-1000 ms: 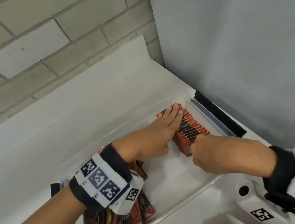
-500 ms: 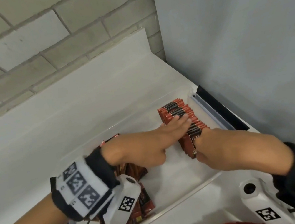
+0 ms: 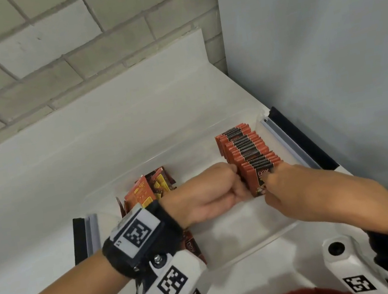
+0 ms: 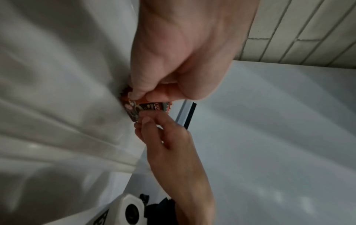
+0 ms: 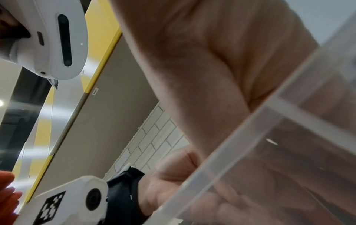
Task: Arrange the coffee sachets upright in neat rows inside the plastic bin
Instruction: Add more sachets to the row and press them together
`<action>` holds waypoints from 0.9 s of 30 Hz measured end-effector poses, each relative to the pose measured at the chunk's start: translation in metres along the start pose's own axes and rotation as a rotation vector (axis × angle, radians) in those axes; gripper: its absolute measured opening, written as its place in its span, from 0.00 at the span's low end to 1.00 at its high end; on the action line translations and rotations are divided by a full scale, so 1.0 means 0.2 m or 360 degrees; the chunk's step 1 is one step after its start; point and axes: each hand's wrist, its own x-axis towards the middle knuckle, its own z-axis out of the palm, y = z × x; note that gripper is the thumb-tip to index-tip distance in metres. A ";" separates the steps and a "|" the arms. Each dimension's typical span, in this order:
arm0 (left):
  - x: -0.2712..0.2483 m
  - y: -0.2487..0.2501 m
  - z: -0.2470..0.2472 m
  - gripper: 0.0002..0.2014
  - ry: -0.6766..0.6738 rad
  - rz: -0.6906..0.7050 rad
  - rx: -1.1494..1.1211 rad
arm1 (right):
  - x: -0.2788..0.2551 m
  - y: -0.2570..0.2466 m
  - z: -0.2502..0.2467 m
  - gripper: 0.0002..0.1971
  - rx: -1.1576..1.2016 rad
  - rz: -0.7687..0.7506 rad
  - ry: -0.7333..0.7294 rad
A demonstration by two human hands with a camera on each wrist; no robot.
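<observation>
Beside a brick wall (image 3: 71,64), my left hand (image 3: 211,192) and right hand (image 3: 286,182) pinch the light, floppy front sachet (image 3: 261,180) at six o'clock of the row (image 3: 244,146); I would grip its stiff edges.

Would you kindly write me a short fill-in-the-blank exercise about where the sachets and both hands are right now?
1. The upright row of sachets stands at the ____ end of the plastic bin.
2. The loose pile of sachets lies beside the ____ wrist.
3. The left hand and the right hand meet at the row's ____ end.

Missing words: right; left; near
</observation>
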 end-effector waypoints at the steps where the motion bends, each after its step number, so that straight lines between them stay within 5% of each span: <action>1: 0.01 0.00 -0.01 0.30 0.0056 0.0021 0.0057 | 0.01 0.00 0.00 0.14 0.0018 0.0015 -0.0013; 16: -0.04 0.06 -0.14 0.23 0.0453 0.0161 0.0163 | 0.00 0.04 -0.02 0.12 0.0049 -0.0011 -0.0154; 19: -0.19 0.14 -0.24 0.28 0.0403 0.0195 0.0696 | 0.00 0.03 -0.08 0.15 0.0101 -0.0149 -0.0120; 23: -0.44 0.26 -0.35 0.27 0.0348 0.0208 0.1938 | 0.05 -0.06 -0.18 0.12 0.0256 -0.0439 -0.0136; 27: -0.59 0.28 -0.43 0.18 0.0374 0.0068 0.2528 | 0.18 -0.20 -0.21 0.14 0.0589 -0.0526 -0.0120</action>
